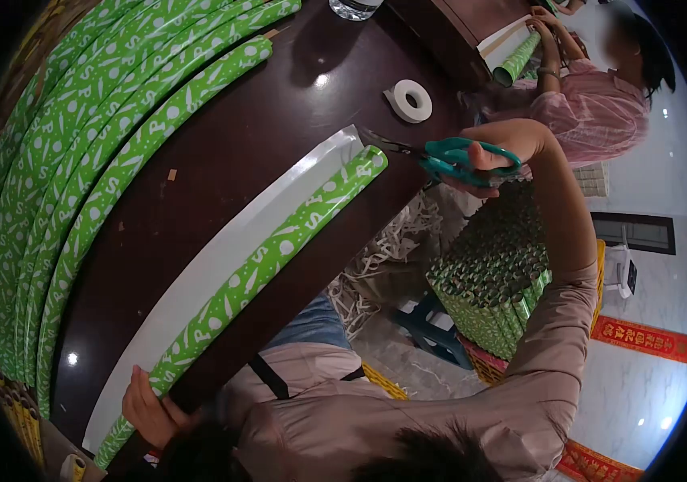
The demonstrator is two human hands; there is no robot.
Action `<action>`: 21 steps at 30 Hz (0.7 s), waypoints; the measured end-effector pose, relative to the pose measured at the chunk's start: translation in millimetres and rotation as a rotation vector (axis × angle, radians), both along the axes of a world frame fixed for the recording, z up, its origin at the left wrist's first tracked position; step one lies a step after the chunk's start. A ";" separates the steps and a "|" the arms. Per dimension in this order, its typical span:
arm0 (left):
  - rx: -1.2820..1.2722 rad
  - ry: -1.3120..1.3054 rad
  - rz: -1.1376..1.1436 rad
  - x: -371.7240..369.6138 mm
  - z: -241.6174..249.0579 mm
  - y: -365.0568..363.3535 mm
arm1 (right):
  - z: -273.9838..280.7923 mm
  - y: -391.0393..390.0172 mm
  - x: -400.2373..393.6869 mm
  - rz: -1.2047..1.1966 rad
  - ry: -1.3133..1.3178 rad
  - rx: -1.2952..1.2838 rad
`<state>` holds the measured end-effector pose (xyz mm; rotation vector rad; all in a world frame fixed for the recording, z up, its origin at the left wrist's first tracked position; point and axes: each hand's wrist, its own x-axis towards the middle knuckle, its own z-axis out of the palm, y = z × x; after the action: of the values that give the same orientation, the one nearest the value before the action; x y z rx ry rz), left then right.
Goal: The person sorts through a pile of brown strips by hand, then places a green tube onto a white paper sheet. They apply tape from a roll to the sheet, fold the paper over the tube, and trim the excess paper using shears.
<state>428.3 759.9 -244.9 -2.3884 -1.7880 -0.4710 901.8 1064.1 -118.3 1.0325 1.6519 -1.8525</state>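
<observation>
A partly unrolled length of green wrapping paper (255, 269), printed with white letters and shapes, lies along the dark table. Its white underside forms a strip beside the rolled part. Toward the near left end, my left hand (150, 408) curls its fingers over the roll and grips it. My right hand (484, 167) is closed round the teal handles of a pair of scissors (448, 157). Their metal blades point left, right at the far end of the paper. A roll of white tape (411, 102) lies on the table just beyond the scissors.
Several long green rolls (102, 136) lie stacked along the table's (199, 177) left side. A clear container (353, 8) stands at the far edge. Below the scissors are shredded paper strips (399, 233) and a bundle of rolls (492, 297). Another person (584, 112) handles a green roll.
</observation>
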 end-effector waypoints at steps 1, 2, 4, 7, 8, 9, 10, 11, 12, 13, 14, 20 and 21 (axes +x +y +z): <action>0.025 0.001 -0.052 -0.6 -0.2 0.0 | 0.4 3.7 -0.6 0.050 0.001 0.016; -0.059 -0.024 0.042 1.4 1.1 -4.6 | 1.9 6.9 -0.9 0.050 -0.001 0.013; -0.148 -0.050 0.141 -0.2 0.8 -10.3 | 4.8 13.2 -2.6 0.086 -0.106 0.021; -0.191 -0.057 0.089 -13.3 -3.8 -12.6 | 5.6 19.0 -5.0 0.087 -0.134 0.036; -0.181 -0.023 0.070 -15.5 -3.8 -13.0 | 5.5 20.9 -5.6 0.091 -0.136 0.033; -0.178 -0.008 0.063 -16.2 -3.8 -14.4 | 5.0 23.0 -6.5 0.103 -0.120 0.020; -0.175 0.008 0.055 -15.8 -2.7 -14.4 | 4.6 24.6 -7.4 0.115 -0.103 0.007; -0.185 -0.017 0.053 -15.3 -2.0 -13.3 | 4.5 25.8 -8.7 0.119 -0.105 0.003; -0.192 -0.031 0.054 -14.1 -2.6 -12.1 | 4.5 26.7 -10.0 0.136 -0.097 0.000; -0.198 -0.045 0.054 -13.0 -3.2 -10.7 | 4.2 27.4 -10.6 0.153 -0.089 -0.002; -0.157 -0.045 0.043 -12.0 -4.3 -9.2 | 2.9 27.9 -9.5 0.154 -0.091 -0.005; -0.092 -0.049 0.016 -19.0 -11.7 -11.7 | -3.2 30.2 -3.1 0.142 -0.085 -0.009; -0.088 -0.062 0.015 -18.7 -12.5 -11.6 | -4.3 30.7 -3.8 0.141 -0.078 -0.022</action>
<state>409.6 748.3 -257.4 -2.4418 -1.8891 -0.4789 898.0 1094.8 -122.6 0.9418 1.6123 -1.7143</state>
